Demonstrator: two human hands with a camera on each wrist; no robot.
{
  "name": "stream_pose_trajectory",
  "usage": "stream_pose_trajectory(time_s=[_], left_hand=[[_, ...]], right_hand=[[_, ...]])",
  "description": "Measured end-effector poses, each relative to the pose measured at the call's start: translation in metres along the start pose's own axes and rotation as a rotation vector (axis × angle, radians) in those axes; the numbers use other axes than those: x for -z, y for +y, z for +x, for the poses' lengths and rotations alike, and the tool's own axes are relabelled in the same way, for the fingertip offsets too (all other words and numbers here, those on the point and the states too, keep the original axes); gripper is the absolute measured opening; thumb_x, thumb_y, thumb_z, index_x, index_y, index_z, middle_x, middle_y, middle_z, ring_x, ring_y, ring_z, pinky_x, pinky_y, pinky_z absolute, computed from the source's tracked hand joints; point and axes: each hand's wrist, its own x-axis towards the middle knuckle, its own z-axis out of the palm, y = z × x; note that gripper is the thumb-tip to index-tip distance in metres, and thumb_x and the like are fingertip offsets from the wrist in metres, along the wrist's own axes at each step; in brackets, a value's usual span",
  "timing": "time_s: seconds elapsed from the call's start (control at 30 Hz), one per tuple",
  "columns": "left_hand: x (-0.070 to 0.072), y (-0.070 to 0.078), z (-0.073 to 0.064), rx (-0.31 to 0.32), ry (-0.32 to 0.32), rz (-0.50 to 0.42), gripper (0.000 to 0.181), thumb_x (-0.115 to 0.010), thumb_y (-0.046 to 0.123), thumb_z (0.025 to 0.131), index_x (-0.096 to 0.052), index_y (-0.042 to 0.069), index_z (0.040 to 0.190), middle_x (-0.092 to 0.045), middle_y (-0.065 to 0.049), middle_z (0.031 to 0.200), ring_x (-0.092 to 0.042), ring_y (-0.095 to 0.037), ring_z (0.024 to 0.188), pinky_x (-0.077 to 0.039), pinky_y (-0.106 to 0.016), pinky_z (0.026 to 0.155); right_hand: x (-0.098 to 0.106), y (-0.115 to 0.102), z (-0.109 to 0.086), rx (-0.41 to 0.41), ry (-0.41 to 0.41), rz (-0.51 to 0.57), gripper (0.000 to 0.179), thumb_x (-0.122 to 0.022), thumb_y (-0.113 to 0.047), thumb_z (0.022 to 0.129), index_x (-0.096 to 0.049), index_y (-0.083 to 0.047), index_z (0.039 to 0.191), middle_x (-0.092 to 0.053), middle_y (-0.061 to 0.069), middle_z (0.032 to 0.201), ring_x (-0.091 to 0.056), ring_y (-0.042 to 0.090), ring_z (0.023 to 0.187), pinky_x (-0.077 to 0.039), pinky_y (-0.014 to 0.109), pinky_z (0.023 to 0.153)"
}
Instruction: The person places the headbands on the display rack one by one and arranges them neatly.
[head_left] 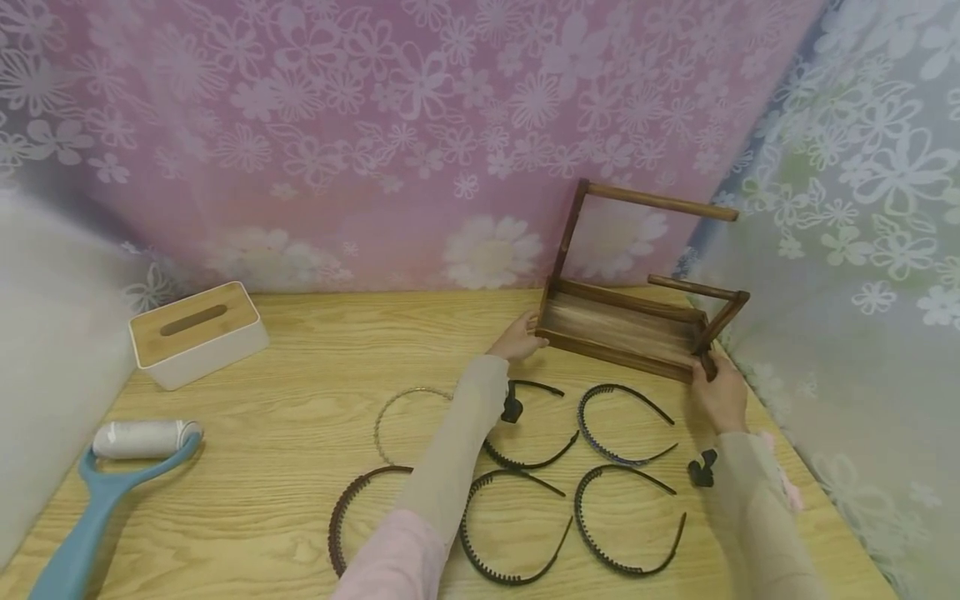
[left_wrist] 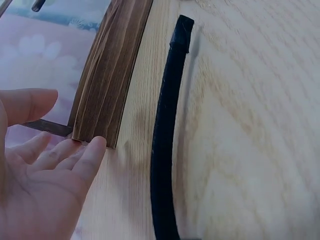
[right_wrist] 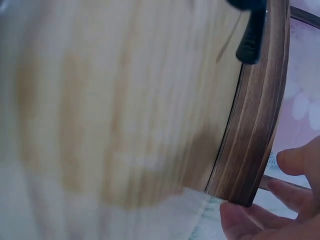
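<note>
A brown wooden rack (head_left: 622, 356), a shallow tray with rods rising on posts at its two ends, is at the table's back right. My left hand (head_left: 517, 337) is at its left end. In the left wrist view, the left fingertips (left_wrist: 97, 145) touch the tray's end, with the thumb held apart. At the opposite end is my right hand (head_left: 722, 396). The right wrist view has its fingertips (right_wrist: 232, 215) against the tray's corner and the thumb spread away. A black headband (left_wrist: 165, 125) lies near the left hand.
Several toothed headbands (head_left: 577, 504) lie in front of the rack, plus a thin pale one (head_left: 377, 425) and a reddish-brown one (head_left: 335, 517) partly behind my left arm. At left are a tissue box (head_left: 217, 350) and a blue-handled lint roller (head_left: 142, 442). Flowered curtains (head_left: 375, 167) border the table.
</note>
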Motion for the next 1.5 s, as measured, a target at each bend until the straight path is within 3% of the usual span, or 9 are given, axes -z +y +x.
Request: stream_pose_trajectory(time_s=[0.17, 0.4, 0.77, 1.0, 1.13, 1.3, 1.5], left_hand=[[0.008, -0.001, -0.006, 0.006, 0.032, 0.042, 0.066, -0.056, 0.010, 0.096, -0.027, 0.016, 0.155, -0.039, -0.013, 0.154, -0.042, -0.032, 0.139, -0.045, -0.047, 0.112], [0.027, -0.005, -0.012, 0.027, 0.007, 0.022, 0.067, -0.058, 0.013, 0.096, -0.026, 0.014, 0.155, -0.036, -0.015, 0.154, -0.047, -0.036, 0.133, -0.048, -0.046, 0.109], [0.060, -0.024, -0.029, 0.049, 0.033, -0.014, 0.068, -0.058, 0.007, 0.095, -0.026, 0.011, 0.155, -0.035, -0.019, 0.154, -0.051, -0.035, 0.131, -0.052, -0.040, 0.106], [0.081, -0.038, -0.035, 0.058, 0.048, 0.088, 0.063, -0.056, 0.016, 0.098, -0.028, 0.013, 0.155, -0.034, -0.013, 0.158, -0.049, -0.031, 0.135, -0.052, -0.041, 0.106], [0.091, -0.045, -0.042, 0.064, 0.097, 0.124, 0.058, -0.056, 0.017, 0.100, -0.033, 0.012, 0.153, -0.040, -0.013, 0.154, -0.049, -0.030, 0.135, -0.053, -0.040, 0.105], [0.108, -0.052, -0.056, 0.065, 0.132, 0.131, 0.054, -0.058, 0.015, 0.098, -0.040, 0.011, 0.149, -0.045, -0.013, 0.150, -0.053, -0.030, 0.131, -0.053, -0.040, 0.104], [0.136, -0.059, -0.083, 0.085, 0.122, 0.140, 0.054, -0.059, 0.017, 0.098, -0.041, 0.012, 0.149, -0.045, -0.013, 0.150, -0.061, -0.032, 0.121, -0.056, -0.040, 0.099]], right_hand=[[0.001, 0.001, -0.001, 0.107, -0.013, -0.034, 0.049, -0.040, -0.014, 0.104, -0.035, 0.016, 0.141, -0.042, 0.044, 0.134, -0.040, 0.059, 0.121, -0.035, 0.070, 0.105], [0.003, -0.001, 0.005, 0.221, -0.065, -0.058, 0.048, -0.040, -0.013, 0.105, -0.033, 0.015, 0.142, -0.048, 0.046, 0.123, -0.055, 0.059, 0.102, -0.049, 0.067, 0.081], [-0.005, -0.020, 0.011, 0.275, -0.244, -0.056, 0.052, -0.047, -0.014, 0.104, -0.032, 0.019, 0.141, -0.049, 0.043, 0.125, -0.055, 0.056, 0.108, -0.057, 0.060, 0.082], [-0.009, -0.033, 0.018, 0.249, -0.372, -0.060, 0.052, -0.048, -0.021, 0.104, -0.038, 0.012, 0.143, -0.051, 0.038, 0.130, -0.056, 0.053, 0.113, -0.058, 0.056, 0.084], [-0.011, -0.041, 0.021, 0.244, -0.414, -0.043, 0.051, -0.050, -0.021, 0.103, -0.039, 0.010, 0.143, -0.052, 0.036, 0.129, -0.057, 0.050, 0.114, -0.060, 0.051, 0.080], [-0.019, -0.051, 0.022, 0.287, -0.442, -0.022, 0.051, -0.053, -0.020, 0.102, -0.043, 0.010, 0.140, -0.055, 0.035, 0.126, -0.059, 0.049, 0.111, -0.061, 0.046, 0.077], [-0.031, -0.069, 0.022, 0.328, -0.524, 0.013, 0.050, -0.054, -0.018, 0.101, -0.042, 0.008, 0.142, -0.055, 0.034, 0.127, -0.060, 0.046, 0.112, -0.060, 0.045, 0.082]])
